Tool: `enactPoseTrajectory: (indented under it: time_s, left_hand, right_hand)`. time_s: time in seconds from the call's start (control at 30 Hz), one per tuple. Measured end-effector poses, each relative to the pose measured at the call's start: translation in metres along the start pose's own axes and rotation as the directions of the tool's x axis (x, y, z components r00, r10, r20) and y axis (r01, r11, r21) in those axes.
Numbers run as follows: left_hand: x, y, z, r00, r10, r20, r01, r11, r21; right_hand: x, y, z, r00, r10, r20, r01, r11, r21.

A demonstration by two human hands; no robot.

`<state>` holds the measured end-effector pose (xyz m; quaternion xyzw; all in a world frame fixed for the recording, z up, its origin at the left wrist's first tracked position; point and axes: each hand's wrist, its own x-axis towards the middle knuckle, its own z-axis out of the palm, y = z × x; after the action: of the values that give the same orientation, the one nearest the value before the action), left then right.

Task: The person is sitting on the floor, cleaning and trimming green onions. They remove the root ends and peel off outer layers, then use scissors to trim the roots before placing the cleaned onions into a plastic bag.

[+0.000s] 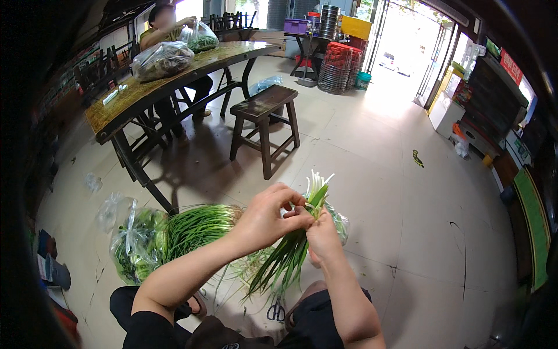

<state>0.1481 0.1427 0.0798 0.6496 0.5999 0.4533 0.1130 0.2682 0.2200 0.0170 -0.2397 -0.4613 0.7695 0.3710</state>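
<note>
A bunch of garlic chives [281,261] is gripped in my right hand [323,235], white stem ends up and green leaves hanging down to the left. The fingers of my left hand [272,211] are bent against the stalks just below the white ends, pinching at them. Left of my hands, a larger pile of green chives [198,227] lies on the floor with its root ends toward me and right. Loose trimmings [250,266] are scattered below the bunch. A clear plastic bag [341,220] of greens is partly hidden behind my right hand.
Scissors [276,310] lie on the floor between my feet. A tied bag of leafy greens [139,244] sits at left. Ahead stand a wooden stool [263,104] and a long table [218,61], where a person [161,30] handles a bag of greens [202,39].
</note>
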Motion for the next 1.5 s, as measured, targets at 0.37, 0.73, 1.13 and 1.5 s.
enactPoseTrajectory:
  time_s: [0.37, 0.73, 1.13, 1.5]
  left_hand:
    - [0.037, -0.002, -0.029, 0.894, 0.229, 0.385, -0.316, 0.932, 0.178]
    - [0.04, -0.008, -0.064, 0.999, 0.032, 0.026, -0.034, 0.998, 0.056]
    - [-0.035, -0.291, 0.066, 0.82, -0.479, 0.313, 0.331, 0.843, 0.424]
    - [-0.011, -0.477, 0.239, 0.648, -0.679, 0.344, 0.675, 0.722, 0.152]
  right_hand:
    - [-0.004, -0.01, 0.001, 0.961, 0.152, 0.231, -0.145, 0.988, -0.05]
    - [-0.004, -0.046, -0.056, 0.983, 0.158, 0.089, -0.16, 0.987, 0.009]
    - [-0.046, -0.079, -0.178, 0.988, -0.019, -0.156, 0.081, 0.911, 0.405]
    - [0.075, 0.136, -0.187, 0.721, 0.687, 0.092, -0.606, 0.561, 0.565]
